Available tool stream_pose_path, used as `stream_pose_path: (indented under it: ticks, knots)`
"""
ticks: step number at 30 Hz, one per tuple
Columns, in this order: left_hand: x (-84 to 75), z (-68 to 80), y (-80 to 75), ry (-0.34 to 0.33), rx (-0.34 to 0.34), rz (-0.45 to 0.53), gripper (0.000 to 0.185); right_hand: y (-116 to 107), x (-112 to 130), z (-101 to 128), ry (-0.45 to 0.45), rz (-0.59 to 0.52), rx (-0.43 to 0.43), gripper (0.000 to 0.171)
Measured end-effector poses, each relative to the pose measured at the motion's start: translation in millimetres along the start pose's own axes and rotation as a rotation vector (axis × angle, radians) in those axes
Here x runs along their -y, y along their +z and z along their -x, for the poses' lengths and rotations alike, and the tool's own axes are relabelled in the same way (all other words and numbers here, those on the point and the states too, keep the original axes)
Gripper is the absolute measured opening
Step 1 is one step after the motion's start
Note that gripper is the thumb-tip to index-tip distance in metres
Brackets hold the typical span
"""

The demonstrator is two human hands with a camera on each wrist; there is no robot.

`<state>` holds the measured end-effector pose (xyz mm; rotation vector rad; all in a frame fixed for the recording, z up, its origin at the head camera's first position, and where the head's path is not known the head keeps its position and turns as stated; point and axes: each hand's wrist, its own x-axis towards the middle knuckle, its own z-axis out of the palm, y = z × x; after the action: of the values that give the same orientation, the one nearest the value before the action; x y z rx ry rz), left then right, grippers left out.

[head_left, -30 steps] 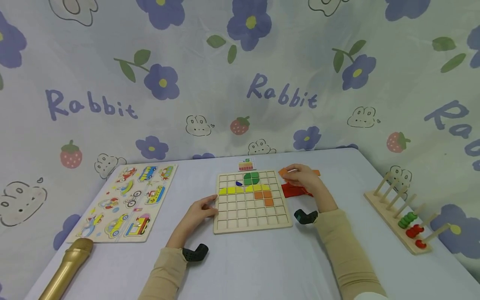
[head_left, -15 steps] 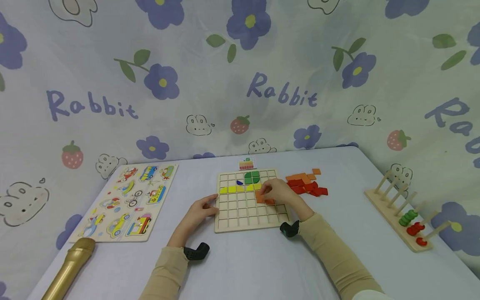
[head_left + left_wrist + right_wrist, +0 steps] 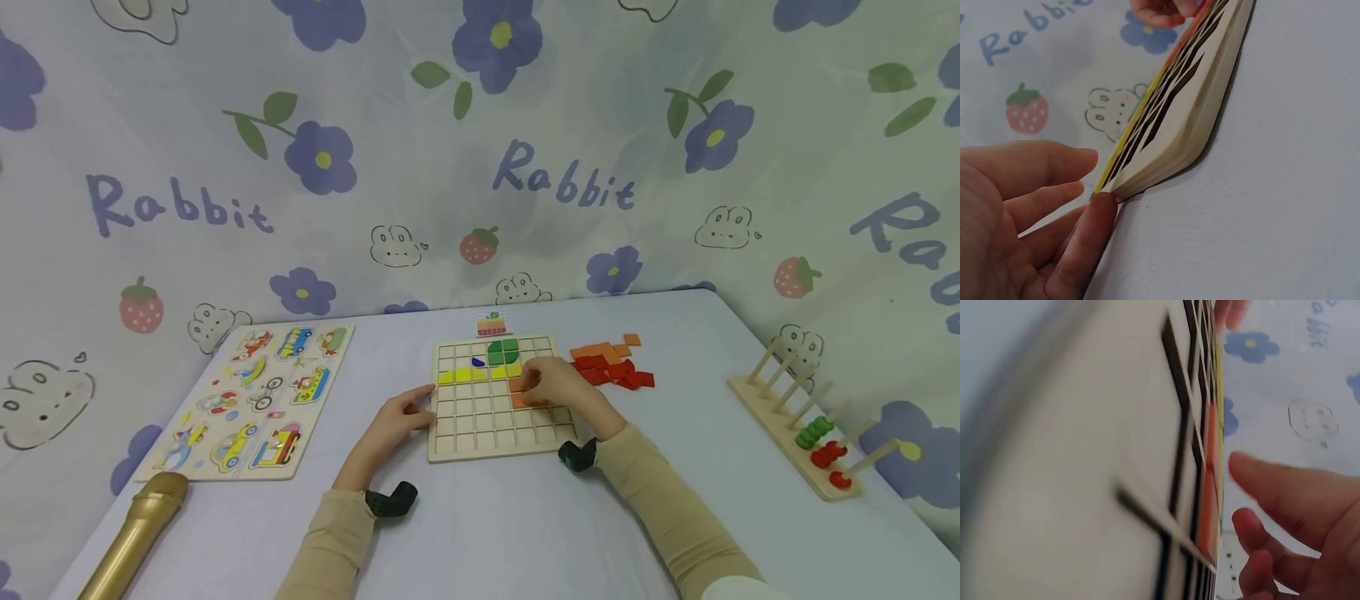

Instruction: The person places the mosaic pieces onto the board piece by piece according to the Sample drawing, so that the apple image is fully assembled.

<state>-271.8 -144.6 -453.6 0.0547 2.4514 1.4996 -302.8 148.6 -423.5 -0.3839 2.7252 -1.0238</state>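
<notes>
- At the near left, a gold microphone (image 3: 133,533) is lying beside a vehicle-picture puzzle board (image 3: 303,412); no brand is showing legibly.
- Along the grid board's left edge, the left hand (image 3: 393,425) is resting, fingers spread apart, one fingertip touching the wood, none gripping.
- Mid-table, the wooden grid board (image 3: 483,425) is lying flat, bearing yellow pieces (image 3: 463,376), green pieces (image 3: 502,352) and orange square tiles (image 3: 517,400).
- Over those orange squares, the right hand (image 3: 558,387) is reaching, thumb and fingers apart, no tile showing between them; contact cannot be told.
- Change: this hand is now working over the grid, having left the loose orange tiles (image 3: 600,353); a further square is showing, so the orange patch is apparently growing.
- Right of the grid, loose red tiles (image 3: 596,375) are lying heaped.
- Behind the grid, a pattern card (image 3: 492,323) is displaying coloured blocks, no readable text.
- Farthest, a floral backdrop (image 3: 420,192) is repeating "Rabbit", purple, cropped at right.
</notes>
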Motion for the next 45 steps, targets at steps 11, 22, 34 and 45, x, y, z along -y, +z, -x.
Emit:
stream_pose_path:
  ticks: [11,22,34,45]
  knots:
    - [-1.4,0.7,-0.5,0.000,-0.004,-0.020,0.060,-64,-55,14,0.183,-0.079,-0.105,0.025]
    - [-1.3,1.6,-0.6,0.017,-0.006,-0.042,0.059,-84,-83,29,0.281,0.036,-0.107,0.029]
    - [0.8,0.5,-0.7,0.018,-0.010,-0.023,0.058,-85,-79,27,0.305,-0.016,-0.209,0.036]
    - [0.9,-1.0,-0.5,0.023,-0.006,-0.013,0.058,-58,-39,8,0.167,-0.544,-0.105,0.043]
